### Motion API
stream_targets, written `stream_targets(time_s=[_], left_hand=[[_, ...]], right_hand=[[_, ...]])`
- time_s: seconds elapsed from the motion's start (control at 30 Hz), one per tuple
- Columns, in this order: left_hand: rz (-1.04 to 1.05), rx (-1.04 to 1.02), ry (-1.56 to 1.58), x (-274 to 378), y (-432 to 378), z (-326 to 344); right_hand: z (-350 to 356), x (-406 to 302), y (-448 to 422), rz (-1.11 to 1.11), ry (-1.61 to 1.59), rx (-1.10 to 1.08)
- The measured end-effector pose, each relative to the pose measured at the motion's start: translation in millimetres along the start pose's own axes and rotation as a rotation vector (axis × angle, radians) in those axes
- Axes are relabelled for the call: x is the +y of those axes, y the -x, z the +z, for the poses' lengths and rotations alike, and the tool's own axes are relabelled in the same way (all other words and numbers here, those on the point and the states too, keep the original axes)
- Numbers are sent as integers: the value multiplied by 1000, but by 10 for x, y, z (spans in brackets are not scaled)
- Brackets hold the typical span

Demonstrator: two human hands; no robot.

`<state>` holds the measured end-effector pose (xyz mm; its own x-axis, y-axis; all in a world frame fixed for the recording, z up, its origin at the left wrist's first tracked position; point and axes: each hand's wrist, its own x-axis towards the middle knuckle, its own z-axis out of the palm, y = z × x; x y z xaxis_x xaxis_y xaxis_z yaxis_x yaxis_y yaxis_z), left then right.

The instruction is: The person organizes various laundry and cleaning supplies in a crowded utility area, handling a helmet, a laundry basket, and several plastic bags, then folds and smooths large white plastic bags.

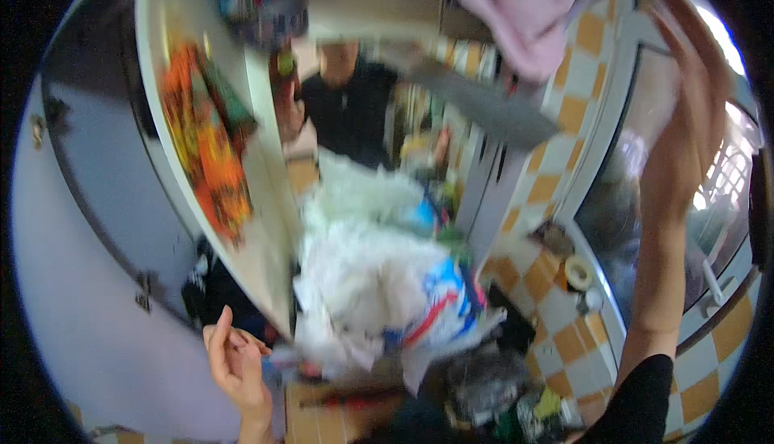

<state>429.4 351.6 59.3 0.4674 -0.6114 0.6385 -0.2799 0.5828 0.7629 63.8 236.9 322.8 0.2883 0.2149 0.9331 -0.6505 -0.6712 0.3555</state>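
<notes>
My right hand (686, 111) is raised high at the right, in front of a window. Its blurred fingers point up and stand apart, with no object visible in them. Low on the left, my left hand (239, 359) is palm up with loosely bent fingers and holds nothing. Between my arms lies a bulky white plastic bag (363, 274) with blue and red print. Nearest my right fingertips hangs a pink cloth item (526, 14), blurred. My left hand is close to dark fabric (217, 293) beside the white panel edge.
A person in a dark top (351, 105) appears ahead, seemingly in a mirror. Orange patterned cloth (208, 147) hangs at the left, near a pale door (91, 274). A tape roll (578, 271) sits by the window frame (595, 262). Cluttered bags (490, 383) lie low at the right.
</notes>
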Motion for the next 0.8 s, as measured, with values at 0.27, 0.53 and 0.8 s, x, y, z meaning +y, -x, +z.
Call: stream_targets(time_s=[0.27, 0.53, 0.8], left_hand=[[-661, 110, -215, -879, 1660, -510], [-702, -103, -416, -996, 1722, -198], [-476, -87, -383, -1249, 1387, 308]], right_hand=[[-389, -2207, 3187, 1025, -315, -627], [-618, -2640, 3686, 1161, -470, -859], [-502, -2438, 3790, 1221, -470, -806]])
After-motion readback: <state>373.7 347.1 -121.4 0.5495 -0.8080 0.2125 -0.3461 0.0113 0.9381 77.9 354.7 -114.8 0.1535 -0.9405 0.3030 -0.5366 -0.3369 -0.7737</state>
